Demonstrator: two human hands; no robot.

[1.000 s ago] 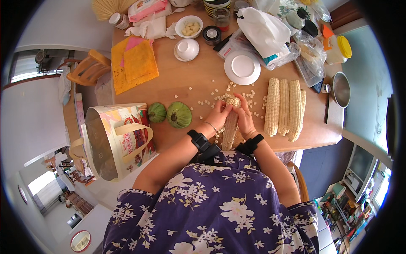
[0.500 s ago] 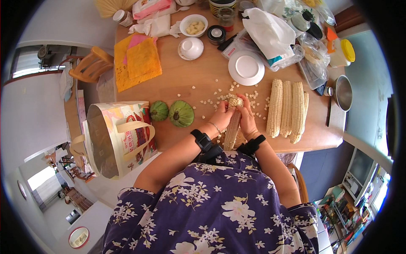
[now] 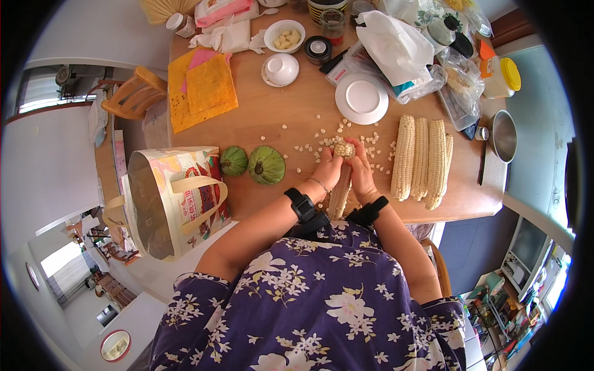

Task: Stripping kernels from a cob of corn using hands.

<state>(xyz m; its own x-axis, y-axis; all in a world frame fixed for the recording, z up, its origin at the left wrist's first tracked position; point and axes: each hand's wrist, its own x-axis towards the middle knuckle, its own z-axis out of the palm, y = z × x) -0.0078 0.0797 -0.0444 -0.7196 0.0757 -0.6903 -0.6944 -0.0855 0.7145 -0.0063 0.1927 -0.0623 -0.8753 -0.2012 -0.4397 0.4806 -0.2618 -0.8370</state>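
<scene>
Both hands are closed around one corn cob [image 3: 340, 196] near the table's front edge, its far end tipped up. Pale kernels still cover that far tip, while the length toward me looks stripped. My left hand [image 3: 328, 168] wraps the cob's left side, thumb near the kernels. On the other side my right hand [image 3: 362, 175] grips it just below the tip. Loose kernels [image 3: 372, 141] lie scattered on the wood around and beyond my hands. To the right, several full corn cobs [image 3: 419, 157] lie side by side.
Two green round squashes [image 3: 266, 165] sit left of my hands, beside an open carrier bag [image 3: 179, 201]. Beyond are an upturned white plate [image 3: 361, 99], a white cup [image 3: 281, 69], a bowl of pale chunks [image 3: 284, 37] and orange cloths [image 3: 211, 85]. A metal bowl [image 3: 502, 136] stands far right.
My left thumb and fingers have shifted slightly at the cob's far tip. A loose kernel now lies farther left, above the squashes. The view has moved very slightly.
</scene>
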